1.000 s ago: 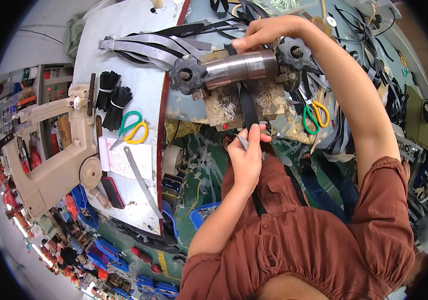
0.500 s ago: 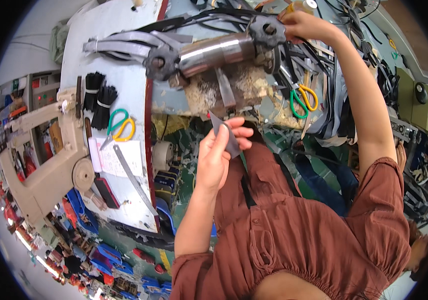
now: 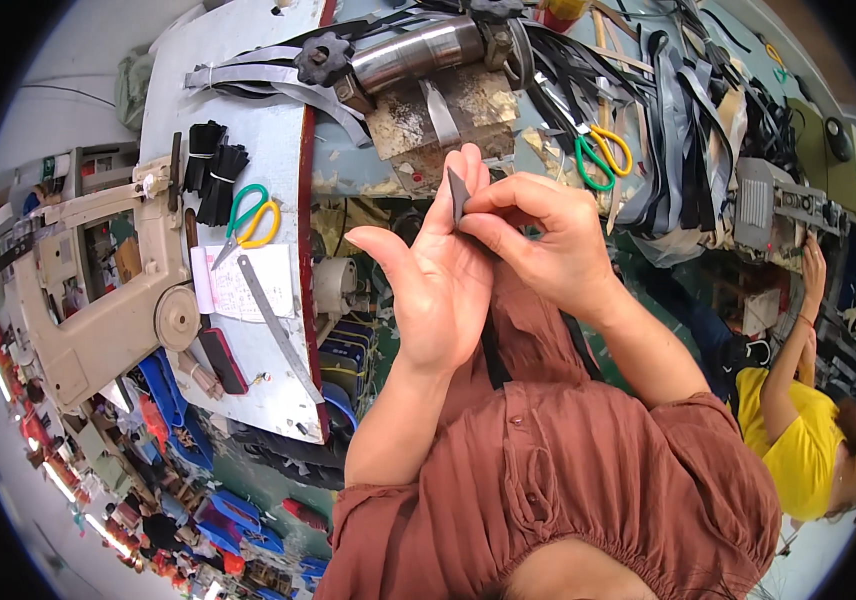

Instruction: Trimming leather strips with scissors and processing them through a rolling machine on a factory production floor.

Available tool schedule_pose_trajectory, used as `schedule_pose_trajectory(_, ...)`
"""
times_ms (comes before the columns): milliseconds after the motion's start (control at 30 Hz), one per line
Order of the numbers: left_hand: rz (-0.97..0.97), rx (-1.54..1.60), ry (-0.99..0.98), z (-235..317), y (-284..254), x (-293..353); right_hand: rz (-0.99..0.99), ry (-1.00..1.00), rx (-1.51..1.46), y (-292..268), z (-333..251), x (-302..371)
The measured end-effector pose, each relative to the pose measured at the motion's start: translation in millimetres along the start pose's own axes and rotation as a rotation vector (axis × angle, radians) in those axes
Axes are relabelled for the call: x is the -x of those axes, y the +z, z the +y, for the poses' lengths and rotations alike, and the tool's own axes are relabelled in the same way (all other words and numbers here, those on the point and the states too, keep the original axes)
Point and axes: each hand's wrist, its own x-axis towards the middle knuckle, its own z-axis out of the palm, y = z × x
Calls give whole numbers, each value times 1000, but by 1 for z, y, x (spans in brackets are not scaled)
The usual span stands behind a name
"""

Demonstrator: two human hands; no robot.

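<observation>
Head view, dark piece: The small dark piece (image 3: 459,192) was held up in front of the left fingers, its pointed end upward; I cannot tell how firmly it touched them.
Right hand: The right hand (image 3: 553,240) had thumb and fingers closed in a pinch on the lower part of this piece.
Left hand: The left hand (image 3: 438,285) was opened flat, palm showing, with the thumb spread away to the left; it gripped nothing.
Roller machine: The metal roller (image 3: 418,55) was beyond the hands, above a stained plate (image 3: 491,100), where a pale strip (image 3: 439,112) was lying.
Front edge: The left fingertips appeared just beside the near edge of the plate; I cannot tell if there was contact.
Left side room: Between the left thumb and the red edge (image 3: 305,210) of the white bench (image 3: 273,160) there was an open gap, with a pale motor (image 3: 338,285) low inside it.
Right side room: Beside the right forearm, the green floor (image 3: 638,270) was visible, and loose strips (image 3: 673,130) hung over the bench edge above it.
Scissors: One pair of scissors (image 3: 248,222) lay on the white bench, its blades on a paper (image 3: 260,285); another pair (image 3: 603,155) lay right of the plate.
Ruler: A metal ruler (image 3: 275,322) lay aslant, its lower end at the red edge.
Co-worker: A person in a yellow shirt (image 3: 793,430) was well apart at the right.
</observation>
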Motion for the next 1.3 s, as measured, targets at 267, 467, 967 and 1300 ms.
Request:
schedule_pose_trajectory(267, 57, 22, 24, 13, 28, 21, 86, -288, 260, 3, -33, 21)
schedule_pose_trajectory(467, -145, -488, 151, 7, 15, 43, 59, -329, 332, 3, -38, 22)
schedule_pose_trajectory(967, 72, -1195, 711, 28, -8, 55, 33, -223, 224, -1, -58, 28)
schedule_pose_trajectory(1300, -40, -1274, 631, 42, -8, 50, -126, -254, 296, -11, -63, 28)
